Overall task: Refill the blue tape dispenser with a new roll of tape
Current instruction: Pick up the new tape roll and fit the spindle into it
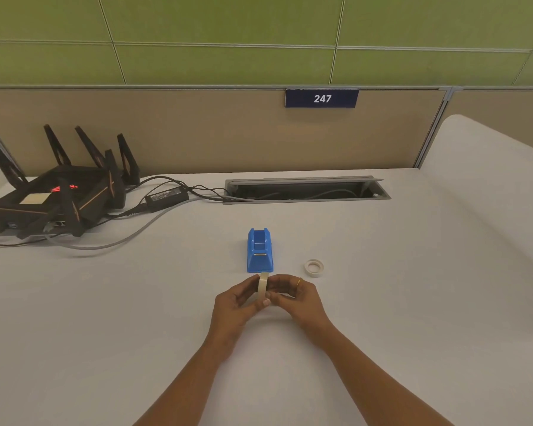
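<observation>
- Green wall panels (222, 32) fill the top of the view, above a tan cubicle partition (166, 130) that runs along the far edge of the desk.
- Pale grey desk (105, 318) spreads across the lower part of the frame, with an open cable tray (305, 189) sunk into it near the partition.
- Far left on the desk sits a black router (59, 195) with several upright antennas and a red light on top; a black power adapter (166, 195) lies just beside it, and its cables run into the tray.
- Both bare forearms come up from the bottom edge and meet at mid-desk.
- Left hand (236, 305) is curled, its fingers and thumb pinching one side of the tape roll (262, 285).
- Right hand (293, 298), wearing a gold ring (299, 282), is likewise curled, its fingertips closed on the other side of the roll.
- Blue tape dispenser (259, 252) stands just beyond the hands, its cradle empty and its cutter end toward the person.
- Held roll is pale cream, seen edge-on and upright, just in front of the dispenser.
- Second, smaller white ring of tape (314, 267) lies flat to the right of the dispenser, apart from it.
- Dark blue plate (322, 98) on the partition reads "247".
</observation>
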{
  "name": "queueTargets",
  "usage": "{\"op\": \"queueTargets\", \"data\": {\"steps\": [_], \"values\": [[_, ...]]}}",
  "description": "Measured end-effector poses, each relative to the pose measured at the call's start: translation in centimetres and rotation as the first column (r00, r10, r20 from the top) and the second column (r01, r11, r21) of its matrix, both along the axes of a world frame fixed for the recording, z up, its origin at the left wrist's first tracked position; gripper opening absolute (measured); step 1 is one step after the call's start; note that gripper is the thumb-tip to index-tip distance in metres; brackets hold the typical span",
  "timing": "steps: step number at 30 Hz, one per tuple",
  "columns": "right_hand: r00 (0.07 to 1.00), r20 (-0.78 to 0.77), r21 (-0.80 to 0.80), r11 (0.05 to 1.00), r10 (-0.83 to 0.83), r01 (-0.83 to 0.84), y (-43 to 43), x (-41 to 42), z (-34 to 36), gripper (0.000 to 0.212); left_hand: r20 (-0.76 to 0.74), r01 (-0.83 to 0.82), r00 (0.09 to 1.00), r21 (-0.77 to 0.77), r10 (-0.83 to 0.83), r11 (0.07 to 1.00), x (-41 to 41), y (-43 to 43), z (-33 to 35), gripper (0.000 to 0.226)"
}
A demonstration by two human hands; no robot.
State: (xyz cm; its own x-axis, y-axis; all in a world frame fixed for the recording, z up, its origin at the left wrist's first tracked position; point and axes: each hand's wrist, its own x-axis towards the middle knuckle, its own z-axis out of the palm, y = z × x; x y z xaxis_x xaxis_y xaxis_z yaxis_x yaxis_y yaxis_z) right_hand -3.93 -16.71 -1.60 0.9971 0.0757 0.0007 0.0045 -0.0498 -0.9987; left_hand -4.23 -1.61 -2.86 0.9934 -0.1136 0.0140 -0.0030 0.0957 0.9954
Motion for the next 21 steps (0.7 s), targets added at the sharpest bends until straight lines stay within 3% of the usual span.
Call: {"op": "queueTargets", "data": {"steps": [21], "values": [[0.999,0.013,-0.02,0.999,-0.029,0.029,0.55,0.01,-0.13,0.023,-0.022,-0.034,0.999,-0.003,0.034,0.999,-0.28,-0.28,0.3,0.037]]}}
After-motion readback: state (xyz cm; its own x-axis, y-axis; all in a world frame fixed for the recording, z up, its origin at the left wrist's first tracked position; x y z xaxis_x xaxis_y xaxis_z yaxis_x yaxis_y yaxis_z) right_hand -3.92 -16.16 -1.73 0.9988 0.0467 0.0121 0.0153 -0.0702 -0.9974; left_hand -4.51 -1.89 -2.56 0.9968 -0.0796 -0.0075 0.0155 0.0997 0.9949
